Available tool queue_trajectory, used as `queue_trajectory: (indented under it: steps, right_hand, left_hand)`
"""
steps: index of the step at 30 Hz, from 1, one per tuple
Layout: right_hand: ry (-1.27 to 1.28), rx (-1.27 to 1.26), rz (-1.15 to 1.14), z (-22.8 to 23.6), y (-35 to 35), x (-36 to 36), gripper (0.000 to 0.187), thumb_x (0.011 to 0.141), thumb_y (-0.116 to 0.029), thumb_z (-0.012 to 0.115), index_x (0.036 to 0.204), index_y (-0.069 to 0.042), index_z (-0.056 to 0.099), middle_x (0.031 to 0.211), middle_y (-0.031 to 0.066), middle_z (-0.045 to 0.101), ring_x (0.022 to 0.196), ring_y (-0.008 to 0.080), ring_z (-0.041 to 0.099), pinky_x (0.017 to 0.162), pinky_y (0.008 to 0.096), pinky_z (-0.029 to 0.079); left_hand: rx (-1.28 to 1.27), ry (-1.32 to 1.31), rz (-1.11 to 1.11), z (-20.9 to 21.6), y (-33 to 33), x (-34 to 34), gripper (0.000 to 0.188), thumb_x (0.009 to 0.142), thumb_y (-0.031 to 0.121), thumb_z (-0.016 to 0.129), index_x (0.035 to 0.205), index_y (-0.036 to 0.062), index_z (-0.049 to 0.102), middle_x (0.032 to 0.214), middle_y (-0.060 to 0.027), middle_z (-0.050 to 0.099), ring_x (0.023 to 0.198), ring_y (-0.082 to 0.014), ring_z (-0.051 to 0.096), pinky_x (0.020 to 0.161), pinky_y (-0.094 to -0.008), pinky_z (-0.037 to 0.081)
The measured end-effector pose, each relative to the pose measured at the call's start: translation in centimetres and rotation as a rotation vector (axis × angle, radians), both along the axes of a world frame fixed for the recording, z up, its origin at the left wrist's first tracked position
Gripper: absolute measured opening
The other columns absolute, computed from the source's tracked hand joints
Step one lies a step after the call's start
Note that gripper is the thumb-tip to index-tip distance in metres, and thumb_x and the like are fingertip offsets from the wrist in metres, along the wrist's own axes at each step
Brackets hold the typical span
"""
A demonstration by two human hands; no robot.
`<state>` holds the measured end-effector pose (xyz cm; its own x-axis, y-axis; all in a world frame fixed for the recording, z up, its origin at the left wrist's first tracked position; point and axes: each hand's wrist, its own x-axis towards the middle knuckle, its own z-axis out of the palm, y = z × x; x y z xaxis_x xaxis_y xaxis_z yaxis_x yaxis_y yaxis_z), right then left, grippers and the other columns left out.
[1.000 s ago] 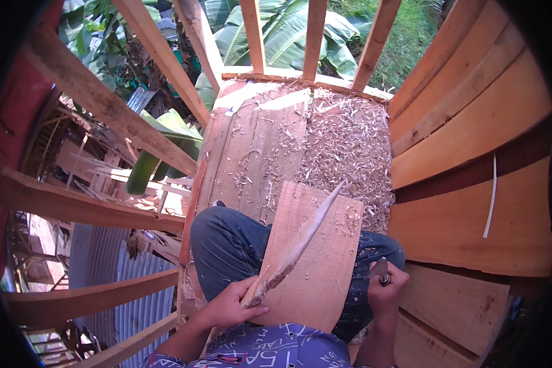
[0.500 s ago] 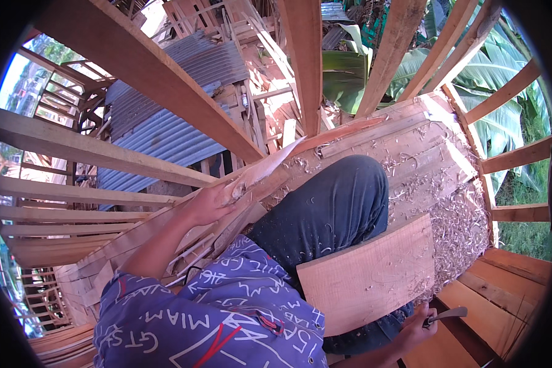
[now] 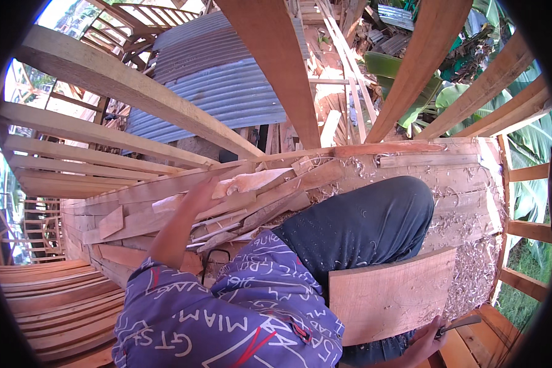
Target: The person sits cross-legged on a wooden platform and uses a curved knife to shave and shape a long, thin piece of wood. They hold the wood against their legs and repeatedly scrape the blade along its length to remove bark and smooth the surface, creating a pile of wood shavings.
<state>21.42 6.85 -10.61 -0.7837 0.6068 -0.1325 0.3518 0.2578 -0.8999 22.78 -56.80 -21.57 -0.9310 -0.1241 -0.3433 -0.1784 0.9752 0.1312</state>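
Observation:
My left hand (image 3: 201, 195) reaches over a low pile of wood offcuts, its fingers stretched out at the near end of a pale, rough strip of wood (image 3: 257, 180). That strip lies on the other offcuts. Low at the right, my right hand (image 3: 426, 341) is closed round the dark handle of a knife (image 3: 463, 322), whose short metal blade points right. Across my lap rests a wide, slightly curved wooden board (image 3: 389, 297). The knife hand is beside the board's lower right corner; whether it touches the board I cannot tell.
Upright wooden slats (image 3: 147, 92) fence the far and left sides. Curled shavings (image 3: 472, 270) cover the plank floor on the right. Stacked planks (image 3: 55, 303) lie at the lower left. Beyond the slats are a corrugated metal roof (image 3: 221, 92) and large green leaves (image 3: 405, 86).
The pale strip, raised in my left hand before, now lies on the offcut pile with my fingers straighter over its end. My view has shifted left. The knife stays in my right hand.

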Motion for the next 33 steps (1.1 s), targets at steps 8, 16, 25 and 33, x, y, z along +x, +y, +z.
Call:
queue_trajectory:
  steps: [8,16,25,33]
  right_hand:
    - [-0.182,0.073,0.038,2.5,-3.0,-3.0,0.034,0.092,-0.023,0.059,0.064,-0.01,0.045,0.046,0.0014,0.043,0.041,0.0097,0.036,0.04,0.0263,0.03]
    - [-0.149,0.155,0.132,-0.1,-1.9,-6.6,0.032,0.094,-0.026,0.058,0.068,-0.014,0.043,0.044,-0.0047,0.033,0.033,0.0033,0.027,0.032,0.0219,0.017]
    - [-0.252,0.282,0.085,-1.0,-3.2,-10.9,0.026,0.093,-0.032,0.058,0.091,-0.006,0.061,0.049,-0.0061,0.033,0.038,0.0015,0.028,0.035,0.0206,0.019]
    - [-0.371,0.215,0.165,-1.8,-4.9,-10.5,0.031,0.093,-0.03,0.057,0.114,-0.008,0.065,0.05,-0.0064,0.029,0.038,0.0026,0.027,0.035,0.0217,0.02]
  left_hand:
    - [-0.126,-0.291,0.156,-2.5,-2.0,0.5,0.068,0.077,0.034,0.072,0.126,0.0017,0.039,0.123,-0.0211,0.049,0.116,-0.0375,0.05,0.098,-0.05,0.039]
    - [-0.107,0.117,0.13,-0.4,-0.8,2.0,0.055,0.075,0.027,0.07,0.118,0.0014,0.046,0.118,-0.0185,0.051,0.111,-0.0374,0.05,0.1,-0.0484,0.036]
    - [-0.005,-0.087,0.062,-2.2,0.2,16.7,0.028,0.072,0.018,0.064,0.096,0.0049,0.055,0.094,-0.0128,0.051,0.095,-0.0315,0.051,0.087,-0.0443,0.039]
    - [-0.105,-0.219,0.281,-2.1,3.3,20.3,0.047,0.067,0.03,0.075,0.104,0.0081,0.055,0.103,-0.0106,0.054,0.103,-0.0277,0.052,0.086,-0.0428,0.038]
